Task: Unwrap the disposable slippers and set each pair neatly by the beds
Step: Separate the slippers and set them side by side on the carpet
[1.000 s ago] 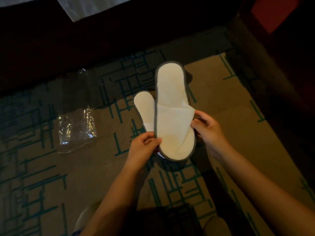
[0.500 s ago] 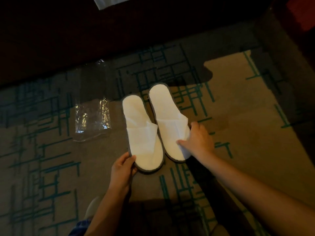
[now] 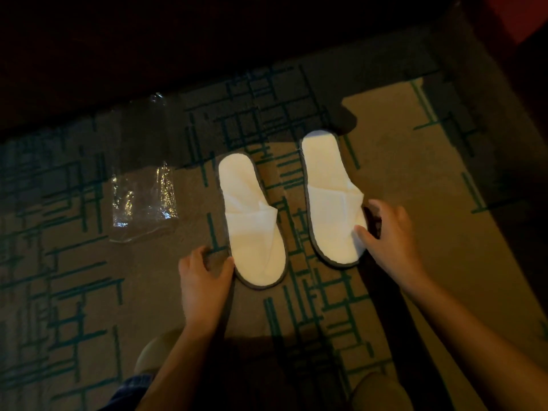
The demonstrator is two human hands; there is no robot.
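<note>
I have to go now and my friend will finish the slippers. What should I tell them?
Left hand: open, fingertips against the toe end of the left slipper.
Right hand: open, fingers on the outer edge of the right slipper.
Both slippers lie flat on the carpet, soles down, side by side with a gap, the right one set farther away.
Empty plastic wrapper lies on the carpet to the left.
Done: pair unwrapped and laid down.
Left: line the slippers up evenly, pick up the wrapper.

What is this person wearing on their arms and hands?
Nothing that shows: the left hand and right hand are bare, with no gloves, rings, watch or sleeves along the forearms. Only a scrap of dark blue cloth peeks out at the bottom edge.
</note>
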